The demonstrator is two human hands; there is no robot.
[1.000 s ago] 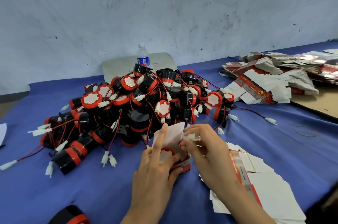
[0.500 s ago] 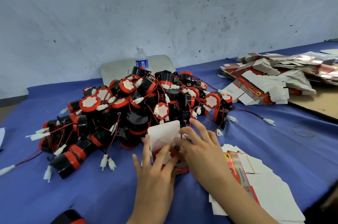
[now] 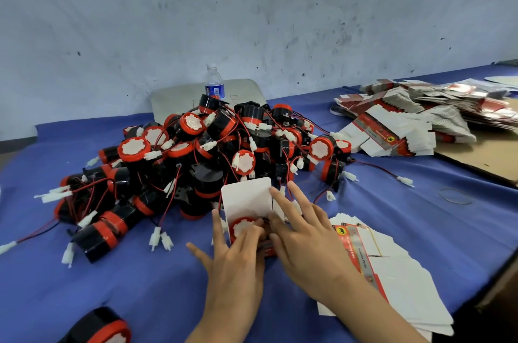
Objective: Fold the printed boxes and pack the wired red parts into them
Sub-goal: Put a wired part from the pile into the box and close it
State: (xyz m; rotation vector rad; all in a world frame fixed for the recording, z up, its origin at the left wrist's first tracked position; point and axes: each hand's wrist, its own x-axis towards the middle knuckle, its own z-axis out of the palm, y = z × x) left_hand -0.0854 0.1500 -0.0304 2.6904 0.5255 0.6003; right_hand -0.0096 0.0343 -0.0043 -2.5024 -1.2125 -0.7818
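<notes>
Just in front of the big pile of black and red round parts with wires (image 3: 201, 157), the small white card box (image 3: 246, 197) stands with its flap up and one red part (image 3: 241, 226) inside, whose white face shows more than a moment ago. The right hand (image 3: 308, 244) had its fingers pinched together before, but now it and the left hand (image 3: 235, 261) both lie on the box with straight, spread fingers, gripping nothing and hiding its lower half. Behind the pile stands a clear plastic water bottle (image 3: 215, 85), and right of the pile lie flat printed boxes (image 3: 392, 129).
</notes>
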